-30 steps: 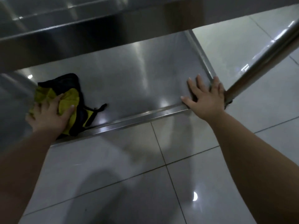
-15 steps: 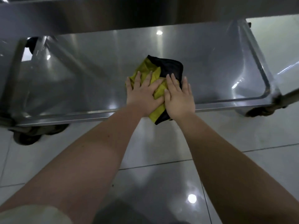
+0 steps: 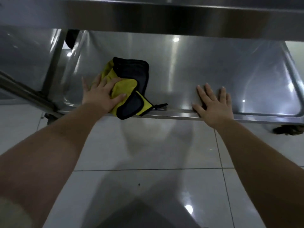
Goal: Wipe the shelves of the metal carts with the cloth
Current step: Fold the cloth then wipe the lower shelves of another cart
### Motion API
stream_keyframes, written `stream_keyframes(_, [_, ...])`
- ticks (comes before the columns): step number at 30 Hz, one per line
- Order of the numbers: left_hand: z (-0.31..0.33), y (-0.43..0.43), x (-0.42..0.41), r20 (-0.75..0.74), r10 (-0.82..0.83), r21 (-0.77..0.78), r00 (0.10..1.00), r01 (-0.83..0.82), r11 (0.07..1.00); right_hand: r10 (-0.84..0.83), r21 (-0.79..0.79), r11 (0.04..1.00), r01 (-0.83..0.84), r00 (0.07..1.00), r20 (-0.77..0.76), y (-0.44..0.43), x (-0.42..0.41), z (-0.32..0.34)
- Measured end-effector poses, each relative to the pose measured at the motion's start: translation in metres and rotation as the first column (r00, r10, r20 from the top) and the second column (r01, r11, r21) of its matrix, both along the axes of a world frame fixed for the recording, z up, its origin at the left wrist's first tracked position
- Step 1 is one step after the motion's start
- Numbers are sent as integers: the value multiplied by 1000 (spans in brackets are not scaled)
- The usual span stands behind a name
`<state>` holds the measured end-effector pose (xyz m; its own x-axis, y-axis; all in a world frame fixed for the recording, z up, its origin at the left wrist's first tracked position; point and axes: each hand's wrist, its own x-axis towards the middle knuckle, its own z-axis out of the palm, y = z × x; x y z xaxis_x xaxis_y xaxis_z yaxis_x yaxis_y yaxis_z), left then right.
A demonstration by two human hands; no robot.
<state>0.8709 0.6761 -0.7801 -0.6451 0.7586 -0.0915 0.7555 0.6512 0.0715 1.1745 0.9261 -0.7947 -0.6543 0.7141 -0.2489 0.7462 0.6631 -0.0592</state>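
Head view: past glossy white floor tiles [image 3: 148, 145], the left hand [image 3: 100, 94] presses flat on a crumpled yellow-and-black cloth [image 3: 131, 76] near the front of the stainless-steel cart's bottom shelf [image 3: 222, 63], right hand [image 3: 213, 106] splayed empty on its rim, well apart; wiping looks midway, the shelf's right stretch apparently undone.

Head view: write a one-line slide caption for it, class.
Left hand presses a yellow-and-black cloth onto the cart's lower shelf; right hand rests flat near its front edge.

likely commercial kitchen: stainless steel cart [image 3: 213, 66] on castor [image 3: 287, 130], glossy tiled floor [image 3: 148, 153].
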Motion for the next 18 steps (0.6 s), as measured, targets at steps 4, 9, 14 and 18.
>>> stream_keyframes(4, [5, 19, 20, 26, -29, 17, 999, 29, 999, 81, 87, 993, -79, 996, -23, -32, -36, 9])
stream_keyframes(9, [-1, 76, 71, 4, -116, -147, 993, 115, 982, 114, 2, 993, -114, 987, -112, -80, -100, 5])
stream_keyframes(14, [-5, 61, 50, 34, -69, -70, 997, 72, 995, 22, 3, 1000, -22, 997, -77, -86, -106, -8])
stream_keyframes(18, [-4, 25, -1, 12, 37, -84, 999, -35, 996, 22, 28, 999, -20, 995, -98, -88, -108, -10])
